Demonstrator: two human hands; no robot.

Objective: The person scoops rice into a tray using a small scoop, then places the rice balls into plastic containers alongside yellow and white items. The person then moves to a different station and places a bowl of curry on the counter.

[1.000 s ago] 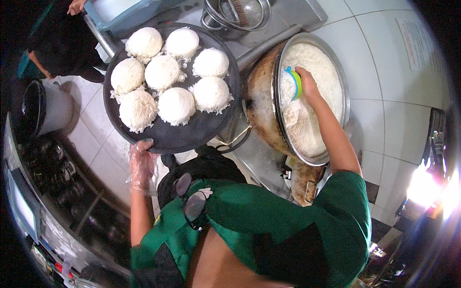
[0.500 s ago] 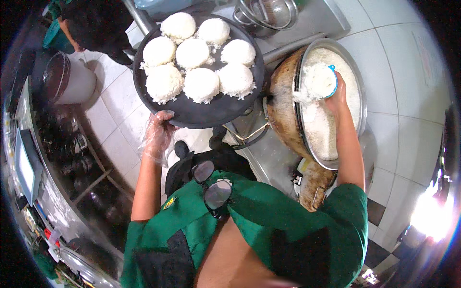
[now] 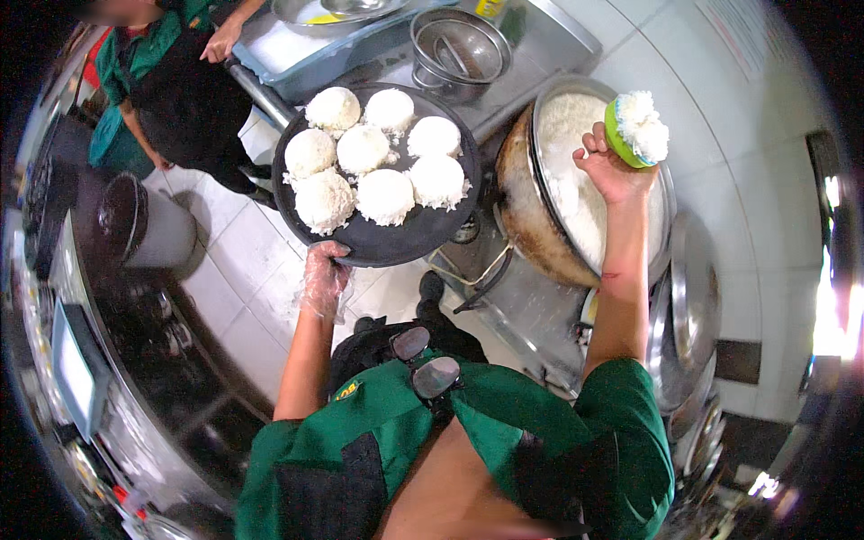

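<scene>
Dark lettering is borne by a yellow badge [image 3: 346,391] on the green shirt [image 3: 504,396], at seven o'clock; on the tiled wall [image 3: 760,207], at two o'clock, a notice [image 3: 733,36] is printed illegibly.

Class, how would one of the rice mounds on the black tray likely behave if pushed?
A rice mound would probably crumble: its lower edge looks ragged. Rolling seems unlikely, since its dome rests broad side down on the black tray.

You have a white tiled wall [image 3: 749,207] and a bright light [image 3: 839,310] on your right. Pale floor tiles [image 3: 232,274] lie ahead of you, and a shiny steel counter [image 3: 126,409] runs along your left.
</scene>
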